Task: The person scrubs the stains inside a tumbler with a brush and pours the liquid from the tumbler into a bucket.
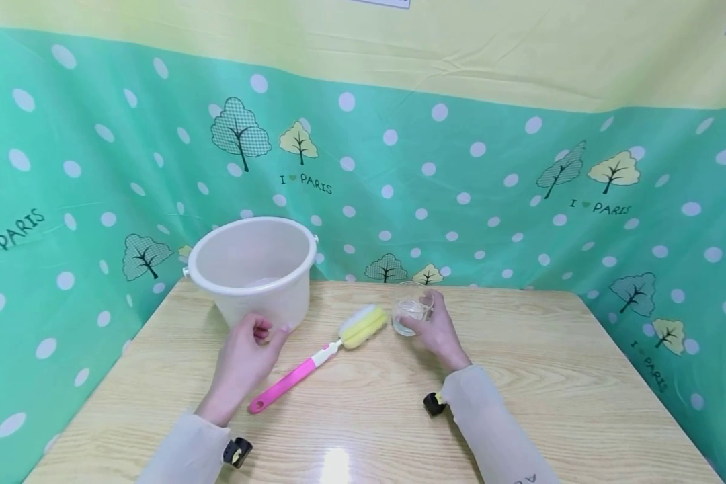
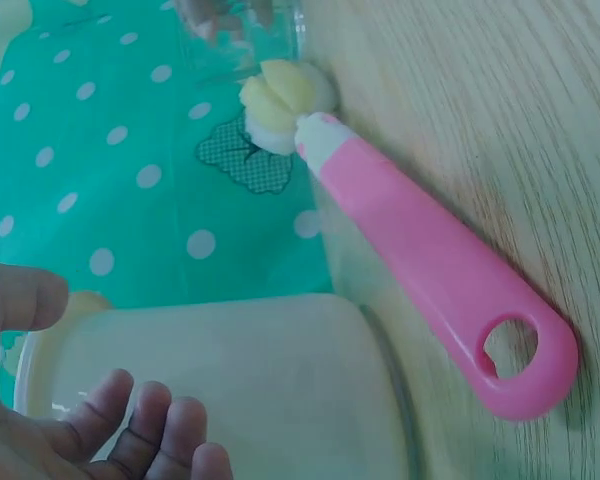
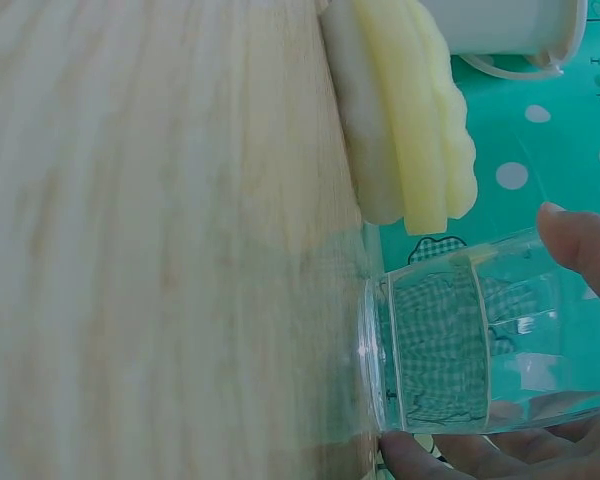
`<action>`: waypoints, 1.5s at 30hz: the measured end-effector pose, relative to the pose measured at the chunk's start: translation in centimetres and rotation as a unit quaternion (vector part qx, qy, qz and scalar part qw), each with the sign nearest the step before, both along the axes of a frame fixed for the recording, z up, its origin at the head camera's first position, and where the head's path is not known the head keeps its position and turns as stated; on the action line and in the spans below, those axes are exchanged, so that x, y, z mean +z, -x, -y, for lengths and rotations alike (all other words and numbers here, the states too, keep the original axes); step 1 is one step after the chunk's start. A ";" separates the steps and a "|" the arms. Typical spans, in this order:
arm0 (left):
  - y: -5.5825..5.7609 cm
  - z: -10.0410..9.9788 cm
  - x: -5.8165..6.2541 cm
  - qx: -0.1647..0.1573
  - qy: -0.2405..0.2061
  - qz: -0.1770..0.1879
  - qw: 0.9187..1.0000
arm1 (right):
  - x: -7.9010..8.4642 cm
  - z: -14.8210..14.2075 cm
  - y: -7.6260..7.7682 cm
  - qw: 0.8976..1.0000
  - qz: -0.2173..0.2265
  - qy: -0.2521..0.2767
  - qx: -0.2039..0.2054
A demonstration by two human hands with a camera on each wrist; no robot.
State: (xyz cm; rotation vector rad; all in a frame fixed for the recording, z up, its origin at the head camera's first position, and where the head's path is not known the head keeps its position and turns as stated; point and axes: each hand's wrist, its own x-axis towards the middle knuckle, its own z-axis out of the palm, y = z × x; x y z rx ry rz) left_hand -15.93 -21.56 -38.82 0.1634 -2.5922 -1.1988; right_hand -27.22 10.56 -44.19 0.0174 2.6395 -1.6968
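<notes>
On the table, my right hand [image 1: 437, 329] grips a clear drinking glass [image 3: 440, 345] that stands upright, with what looks like clear liquid in its lower part. Thumb and fingers lie on opposite sides of it in the right wrist view. Left of the glass lies a sponge bottle brush [image 1: 296, 376] with a pink handle and a yellow and white sponge head [image 3: 405, 110]. My left hand [image 1: 251, 349] holds nothing, its fingers loosely bent in front of a white bucket [image 1: 266, 302]. Whether it touches the bucket I cannot tell.
The wooden table [image 1: 520, 376] extends to the right of the glass and in front of the brush. A green dotted curtain [image 1: 460, 175] hangs behind the table and along its sides, close behind the bucket.
</notes>
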 end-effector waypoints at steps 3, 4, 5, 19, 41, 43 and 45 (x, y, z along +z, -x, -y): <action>-0.1 0.2 0.1 0.006 -0.013 -0.006 1.000 | 0.0 0.0 -0.1 1.000 -0.001 -0.003 0.000; -0.2 0.3 0.2 0.008 -0.017 -0.008 1.000 | 0.0 0.0 -0.1 1.000 -0.001 -0.003 0.000; -0.2 0.4 0.2 0.009 -0.020 -0.011 1.000 | 0.0 0.0 -0.1 1.000 -0.001 -0.002 0.000; -0.1 1.9 0.9 0.054 -0.056 -0.076 0.994 | 0.0 0.1 0.0 1.000 0.000 0.003 -0.004; 1.5 3.6 1.2 0.131 -0.126 -0.096 0.979 | 0.0 0.0 0.0 1.000 -0.001 0.000 -0.005; 1.5 3.7 1.2 0.141 -0.134 -0.090 0.977 | -0.1 0.0 0.0 1.000 -0.002 0.000 -0.003; 1.6 3.8 1.3 0.149 -0.145 -0.082 0.975 | -0.1 0.0 0.0 1.000 -0.001 0.001 -0.004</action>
